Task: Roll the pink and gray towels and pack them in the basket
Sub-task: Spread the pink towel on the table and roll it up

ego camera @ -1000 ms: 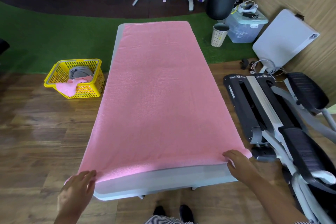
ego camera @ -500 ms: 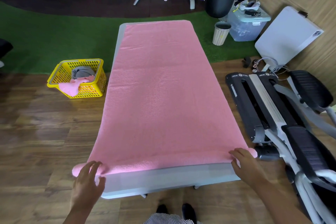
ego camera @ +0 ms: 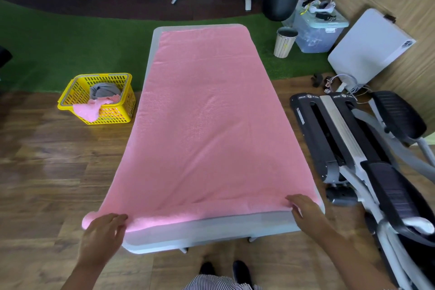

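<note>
The pink towel (ego camera: 207, 129) is spread flat along the white bench (ego camera: 211, 231), its near edge lying just beyond both hands. The left hand (ego camera: 103, 231) is laid on the near left corner with fingers spread and relaxed, grasping nothing; that corner is seen bunched into a small lump that hangs past the bench edge just to the left of this hand. The right hand (ego camera: 303, 209) is pressed on the near right corner with fingers loosely curved; whether cloth is pinched under it cannot be told.

Compared with 1 second ago, the left corner has been pushed up from flat into a bulge, and the left hand has been moved inward onto the towel. The right hand has hardly shifted. This is judged to be the start of the roll, with nearly the whole length not yet rolled.

The yellow basket (ego camera: 117, 115) is set on the floor well beyond the left hand, with a gray towel (ego camera: 103, 90) and a loose pink cloth (ego camera: 87, 110) already inside.
</note>
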### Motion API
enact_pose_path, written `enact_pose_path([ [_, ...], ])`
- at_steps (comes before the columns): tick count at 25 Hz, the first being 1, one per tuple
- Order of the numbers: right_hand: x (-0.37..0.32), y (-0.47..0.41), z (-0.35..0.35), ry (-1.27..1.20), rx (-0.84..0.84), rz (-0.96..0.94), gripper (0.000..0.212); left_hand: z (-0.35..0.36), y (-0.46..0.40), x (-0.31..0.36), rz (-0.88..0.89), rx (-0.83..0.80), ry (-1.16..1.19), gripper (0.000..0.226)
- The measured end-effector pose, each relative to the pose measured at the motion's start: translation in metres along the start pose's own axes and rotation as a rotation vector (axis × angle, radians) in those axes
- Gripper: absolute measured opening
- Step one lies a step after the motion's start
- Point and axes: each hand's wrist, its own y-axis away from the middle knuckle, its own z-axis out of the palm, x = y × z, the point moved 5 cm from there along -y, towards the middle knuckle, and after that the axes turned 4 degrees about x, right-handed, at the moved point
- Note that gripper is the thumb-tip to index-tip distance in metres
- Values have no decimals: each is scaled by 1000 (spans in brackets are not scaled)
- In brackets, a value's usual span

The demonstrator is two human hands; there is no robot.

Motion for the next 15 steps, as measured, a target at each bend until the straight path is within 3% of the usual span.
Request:
enact_pose_path([
  [3, -5, 3, 2, 0, -15, -27, 32, -5, 7, -13, 5, 1, -30, 40],
  [8, 20, 4, -16, 112, -7, 89, 21, 3, -7, 20, 55, -26, -15, 36],
  [15, 14, 13, -23, 131, 67, -56, 41, 14, 14, 17, 24, -34, 92, 28],
])
